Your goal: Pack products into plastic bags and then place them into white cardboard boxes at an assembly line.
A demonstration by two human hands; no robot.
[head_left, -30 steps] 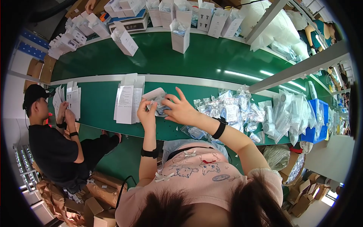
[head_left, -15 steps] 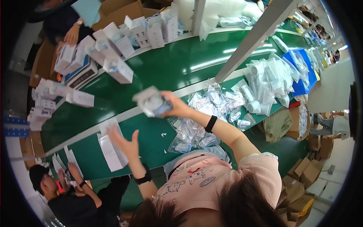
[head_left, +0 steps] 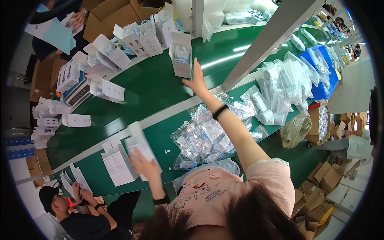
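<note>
On the far green surface stands an open-topped white carton (head_left: 182,66) with a bagged item showing inside. My right hand (head_left: 196,80) is at its near right side, fingers stretched and thumb apart; whether it still touches the carton I cannot tell. Closer to me, my left hand (head_left: 146,164) grips another white carton (head_left: 141,144), tilted and smeared by motion, with a flap raised at its far end. Beside that carton lie several flat white cartons (head_left: 119,166). A heap of small clear bags (head_left: 206,138) with white and pale blue contents covers the near table in front of me.
Bubble-wrapped items (head_left: 282,90) are piled at right beside a blue bin (head_left: 320,76). A slanted grey post (head_left: 268,48) rises from the table divider. Filled open cartons (head_left: 108,90) line the far left. One co-worker (head_left: 80,208) sits at lower left; another's hand (head_left: 76,20) shows top left.
My right hand has reached farther away, and the carton it carried now stands on the far surface. My left hand has taken hold of a white carton. Cartons on the far surface have shifted left.
</note>
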